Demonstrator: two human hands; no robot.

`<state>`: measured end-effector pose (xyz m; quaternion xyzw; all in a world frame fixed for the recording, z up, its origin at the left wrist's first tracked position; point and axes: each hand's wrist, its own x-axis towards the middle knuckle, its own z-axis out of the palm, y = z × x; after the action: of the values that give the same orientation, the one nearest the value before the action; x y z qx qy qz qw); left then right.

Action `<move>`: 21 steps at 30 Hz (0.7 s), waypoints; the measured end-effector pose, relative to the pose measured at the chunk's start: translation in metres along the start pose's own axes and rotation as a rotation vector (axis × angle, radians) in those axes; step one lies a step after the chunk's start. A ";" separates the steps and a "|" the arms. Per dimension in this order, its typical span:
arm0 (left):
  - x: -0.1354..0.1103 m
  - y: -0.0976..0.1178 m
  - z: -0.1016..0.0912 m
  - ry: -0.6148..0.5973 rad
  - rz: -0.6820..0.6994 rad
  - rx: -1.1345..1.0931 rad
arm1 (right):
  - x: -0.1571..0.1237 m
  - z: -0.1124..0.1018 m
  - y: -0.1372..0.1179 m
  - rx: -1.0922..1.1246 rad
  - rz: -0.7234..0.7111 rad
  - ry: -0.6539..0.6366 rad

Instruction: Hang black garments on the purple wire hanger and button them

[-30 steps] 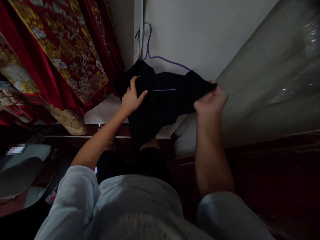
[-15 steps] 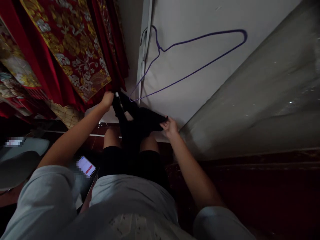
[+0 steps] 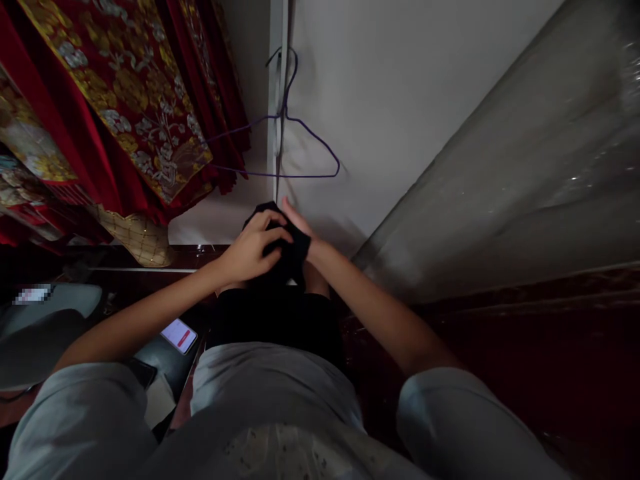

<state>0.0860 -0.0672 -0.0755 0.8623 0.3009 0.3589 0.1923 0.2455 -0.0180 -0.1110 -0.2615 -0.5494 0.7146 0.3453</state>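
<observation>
A black garment (image 3: 286, 257) is bunched between my two hands, above my thighs. My left hand (image 3: 254, 248) lies over its left side, its curled fingers pressing into the cloth. Behind the right side of the garment is my right hand (image 3: 301, 225); a digit sticks up past the cloth and the other fingers are mostly hidden. A small pale patch shows at the garment's lower edge. Above my hands, a purple wire hanger (image 3: 310, 176) hangs with nothing on it, hooked at a narrow vertical strip (image 3: 275, 147) by the wall.
Red garments with gold embroidery (image 3: 150, 100) hang at the left, over a gold netted object (image 3: 143, 240). A lit phone (image 3: 179, 335) lies on a dark seat beside me. Further left is a grey chair (image 3: 75, 300). Plastic-like grey sheeting (image 3: 500, 193) covers the right side.
My hands have come together from the garment's stretched-out sides, and the cloth is now bunched between them. The hanger has swung round to the left.
</observation>
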 end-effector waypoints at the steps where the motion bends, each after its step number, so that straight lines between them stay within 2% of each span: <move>1: 0.005 0.003 -0.003 0.042 0.063 0.084 | -0.004 0.001 -0.009 0.070 -0.020 -0.022; 2: 0.011 0.002 -0.008 0.102 0.076 0.122 | -0.008 0.001 -0.018 0.127 -0.033 -0.044; 4: 0.019 -0.010 -0.016 0.184 0.006 0.051 | -0.015 0.000 -0.031 0.126 -0.038 -0.110; 6: 0.021 -0.027 -0.021 0.132 -0.144 -0.164 | -0.019 -0.002 -0.041 -0.008 0.000 -0.214; 9: 0.011 -0.045 -0.019 -0.171 -0.401 -0.415 | -0.019 -0.009 -0.056 -0.306 0.026 -0.324; 12: -0.008 -0.053 -0.014 -0.503 -0.540 -0.304 | -0.012 -0.025 -0.070 -0.692 -0.096 -0.270; 14: -0.018 -0.057 -0.017 -0.632 -0.562 -0.079 | -0.004 -0.044 -0.075 -0.930 -0.238 -0.096; 16: -0.023 -0.062 -0.027 -0.661 -0.560 0.166 | 0.007 -0.068 -0.075 -1.052 -0.393 0.225; 19: -0.024 -0.065 -0.051 -0.623 -0.569 0.437 | 0.029 -0.105 -0.065 -1.010 -0.530 0.765; 20: -0.023 -0.064 -0.058 -0.611 -0.577 0.490 | 0.038 -0.114 -0.061 -0.959 -0.512 0.863; 21: -0.022 -0.062 -0.065 -0.590 -0.583 0.535 | 0.047 -0.120 -0.058 -0.896 -0.467 0.904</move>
<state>0.0025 -0.0280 -0.0773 0.8263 0.5439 -0.0594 0.1335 0.3184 0.1009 -0.0865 -0.5270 -0.6363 0.1449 0.5444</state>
